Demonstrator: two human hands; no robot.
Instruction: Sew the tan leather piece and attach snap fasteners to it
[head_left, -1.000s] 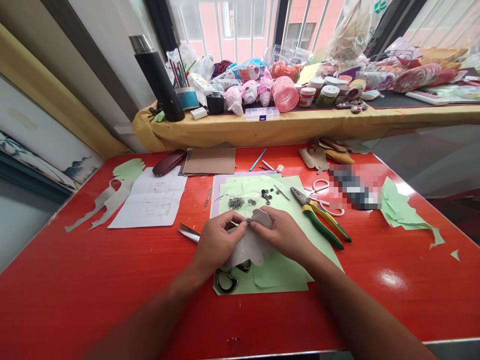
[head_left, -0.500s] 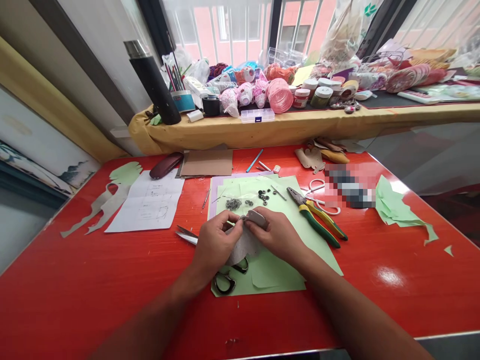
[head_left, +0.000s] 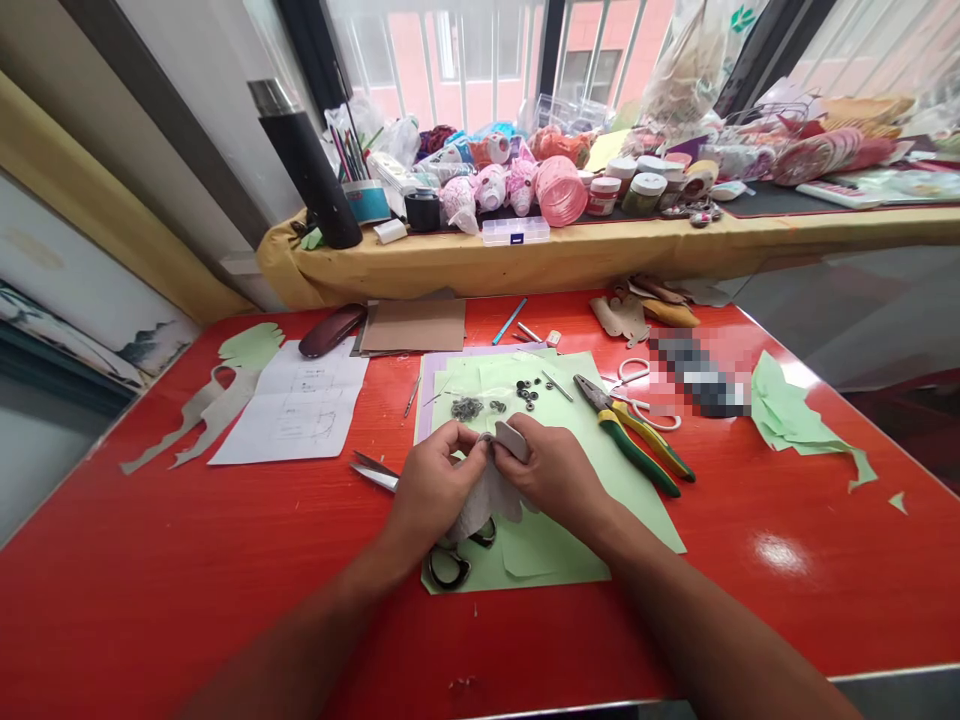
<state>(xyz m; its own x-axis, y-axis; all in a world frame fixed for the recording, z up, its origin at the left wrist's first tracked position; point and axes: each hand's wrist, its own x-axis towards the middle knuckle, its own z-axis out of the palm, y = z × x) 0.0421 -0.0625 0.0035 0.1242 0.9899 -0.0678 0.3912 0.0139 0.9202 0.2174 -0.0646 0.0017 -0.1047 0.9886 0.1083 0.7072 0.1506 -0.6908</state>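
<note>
My left hand (head_left: 440, 487) and my right hand (head_left: 551, 468) meet over green paper (head_left: 555, 550), both closed on a piece of grey material (head_left: 478, 508). Thumbs and fingertips pinch its upper edge, where a small dark spot shows between them; what it is, I cannot make out. Part of the piece hangs below my fingers. Just beyond my hands lie a heap of small metal parts (head_left: 466, 408) and several dark round pieces (head_left: 530, 396). Under my left hand, scissors (head_left: 375, 473) are partly hidden, blades out to the left and handles toward me.
Pliers (head_left: 637, 440) with green and yellow handles lie right of my hands, beside white-handled scissors (head_left: 634, 372). A printed sheet (head_left: 296, 405) is at the left. Green scraps (head_left: 795, 410) lie at the right. A black flask (head_left: 311, 175) stands on the cluttered sill.
My right fingers have shifted slightly on the grey material, and its hanging part has turned, with more of it showing below my right hand.
</note>
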